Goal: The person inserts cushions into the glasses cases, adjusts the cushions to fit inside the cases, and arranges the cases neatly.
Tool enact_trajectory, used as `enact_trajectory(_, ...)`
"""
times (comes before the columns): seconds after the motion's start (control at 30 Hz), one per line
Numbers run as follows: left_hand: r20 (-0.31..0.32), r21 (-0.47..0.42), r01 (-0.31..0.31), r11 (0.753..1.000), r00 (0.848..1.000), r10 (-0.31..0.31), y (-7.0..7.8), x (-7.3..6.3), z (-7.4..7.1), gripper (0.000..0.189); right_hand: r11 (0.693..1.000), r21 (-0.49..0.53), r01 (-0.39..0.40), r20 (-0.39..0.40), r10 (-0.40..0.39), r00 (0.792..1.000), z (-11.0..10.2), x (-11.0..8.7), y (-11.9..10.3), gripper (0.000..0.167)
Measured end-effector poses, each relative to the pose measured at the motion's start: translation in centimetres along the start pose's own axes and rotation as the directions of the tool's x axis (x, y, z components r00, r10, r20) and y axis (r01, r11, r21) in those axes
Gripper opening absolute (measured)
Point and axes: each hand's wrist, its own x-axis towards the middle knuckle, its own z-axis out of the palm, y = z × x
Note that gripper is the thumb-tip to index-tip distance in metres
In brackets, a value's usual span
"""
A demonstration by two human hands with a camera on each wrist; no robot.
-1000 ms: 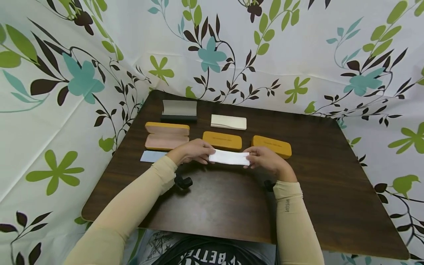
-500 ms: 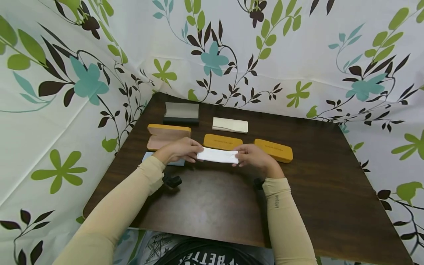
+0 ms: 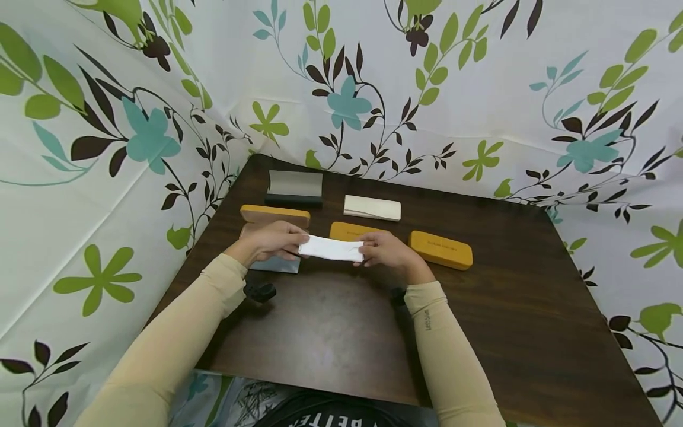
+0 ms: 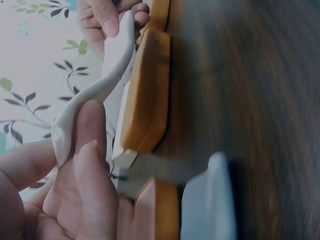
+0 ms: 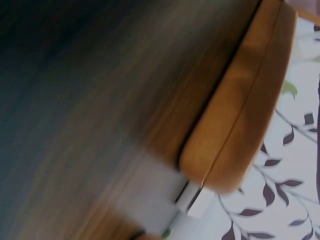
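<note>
A white folded cloth (image 3: 331,248) is stretched level between my two hands, above the table. My left hand (image 3: 271,240) pinches its left end between thumb and fingers. At the other end, my right hand (image 3: 388,254) pinches it the same way. The left wrist view shows the cloth (image 4: 92,90) as a slightly wavy, thick strip. Below my left hand lie an open yellow glasses case (image 3: 274,214), partly covered by the hand, and a light blue folded cloth (image 3: 277,264). Behind the white cloth is a closed yellow glasses case (image 3: 357,231).
Another closed yellow glasses case (image 3: 440,249) lies right of my right hand. Farther back are a grey-and-black open case (image 3: 294,188) and a cream folded item (image 3: 372,208). The dark wooden table (image 3: 533,332) meets a patterned curtain (image 3: 469,89) behind and at the left.
Both hands have moved left with the white cloth stretched between them. It came from in front of the closed yellow cases toward the open case. The head view has shifted slightly.
</note>
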Motion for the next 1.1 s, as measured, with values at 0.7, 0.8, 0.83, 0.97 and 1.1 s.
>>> enact_trajectory(0.7, -0.11, 0.026, 0.011, 1.0, 0.994, -0.008, -3.2, -3.8, -6.7, 0.056, 0.997, 0.081, 0.004, -0.004, -0.004, 1.0, 6.3, 5.6, -3.6, 0.036)
enact_trajectory(0.8, -0.152, 0.0, 0.022, 1.0, 0.988, -0.022, -3.5, -4.4, -7.3, 0.057, 0.995, 0.096, -0.003, -0.037, 0.007, 0.999, 7.4, 6.6, -3.6, 0.036)
enact_trajectory(0.83, -0.163, -0.01, 0.027, 1.0, 0.986, -0.029, -3.6, -4.6, -7.5, 0.057, 0.995, 0.101, -0.005, -0.048, 0.01, 0.999, 7.7, 6.9, -3.7, 0.036)
enact_trajectory(0.97, -0.194, -0.038, 0.04, 0.998, 0.98, -0.046, -4.1, -5.0, -8.3, 0.059, 0.992, 0.121, -0.02, -0.08, 0.03, 0.996, 8.6, 8.0, -4.1, 0.039)
enact_trajectory(1.1, -0.211, -0.062, 0.04, 0.997, 0.976, -0.053, -4.6, -5.1, -9.0, 0.058, 0.988, 0.149, -0.04, -0.097, 0.055, 0.994, 9.3, 8.9, -4.6, 0.041)
